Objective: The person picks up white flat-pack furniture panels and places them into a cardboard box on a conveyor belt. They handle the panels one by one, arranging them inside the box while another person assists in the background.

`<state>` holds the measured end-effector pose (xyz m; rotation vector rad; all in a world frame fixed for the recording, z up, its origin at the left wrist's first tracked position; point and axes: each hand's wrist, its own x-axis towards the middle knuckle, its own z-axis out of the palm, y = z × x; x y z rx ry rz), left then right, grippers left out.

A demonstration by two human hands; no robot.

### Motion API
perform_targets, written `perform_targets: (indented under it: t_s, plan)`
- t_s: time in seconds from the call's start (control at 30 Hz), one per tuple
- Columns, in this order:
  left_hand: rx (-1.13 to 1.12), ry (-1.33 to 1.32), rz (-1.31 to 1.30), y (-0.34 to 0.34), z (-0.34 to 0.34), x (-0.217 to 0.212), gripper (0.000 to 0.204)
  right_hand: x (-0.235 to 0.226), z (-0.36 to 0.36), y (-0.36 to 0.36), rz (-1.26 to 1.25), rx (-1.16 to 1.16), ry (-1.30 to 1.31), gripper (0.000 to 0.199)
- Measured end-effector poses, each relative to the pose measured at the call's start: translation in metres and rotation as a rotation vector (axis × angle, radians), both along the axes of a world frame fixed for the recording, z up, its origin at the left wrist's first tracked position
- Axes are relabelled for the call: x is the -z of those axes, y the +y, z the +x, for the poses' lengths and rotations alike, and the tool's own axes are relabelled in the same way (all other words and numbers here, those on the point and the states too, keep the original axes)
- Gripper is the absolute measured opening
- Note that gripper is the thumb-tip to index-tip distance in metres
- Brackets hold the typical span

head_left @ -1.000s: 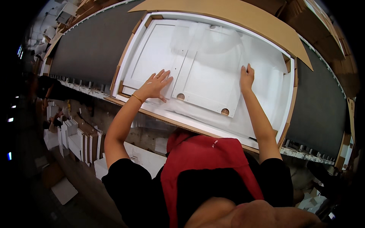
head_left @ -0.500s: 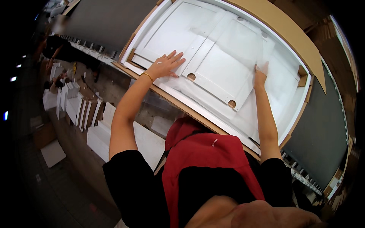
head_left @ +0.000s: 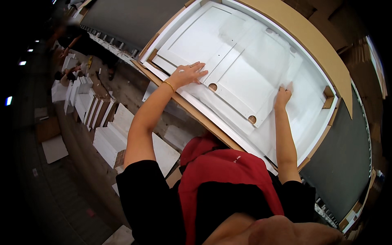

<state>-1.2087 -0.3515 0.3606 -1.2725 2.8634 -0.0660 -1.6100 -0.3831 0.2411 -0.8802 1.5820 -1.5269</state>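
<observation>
White cabinet door panels (head_left: 234,83) with round cut holes lie inside a white frame (head_left: 207,109) in a cardboard carton. A thin translucent wrapping sheet (head_left: 302,96) covers part of them and the frame's right side. My left hand (head_left: 187,76), a bracelet at its wrist, rests with fingers spread on the panels' near left part. By the panels' right edge, my right hand (head_left: 283,98) has its fingers bent and appears to pinch the sheet; a fingertip shows faintly behind it.
Cardboard flaps (head_left: 326,45) stand along the carton's far side. A dark conveyor belt (head_left: 332,163) runs beneath it. White boards (head_left: 110,141) are stacked on the floor at left, where another person (head_left: 77,38) bends over. Small cardboard blocks (head_left: 328,97) sit in the frame's corners.
My right hand's fingers have gone from stretched out under the sheet to bent. The left hand stays spread on the panels. The whole view has shifted slightly.
</observation>
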Motion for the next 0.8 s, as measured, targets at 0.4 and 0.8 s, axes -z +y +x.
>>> perform_targets:
  t_s: [0.4,0.8]
  plan:
    - [-1.331,1.296,0.359,-0.017,0.052,0.033,0.074,-0.069,0.019,0.036,0.032,-0.177,-0.23,0.075]
    - [-1.337,1.588,0.408,-0.021,0.039,0.02,0.089,-0.038,0.029,0.033,-0.06,-0.17,0.022,0.077]
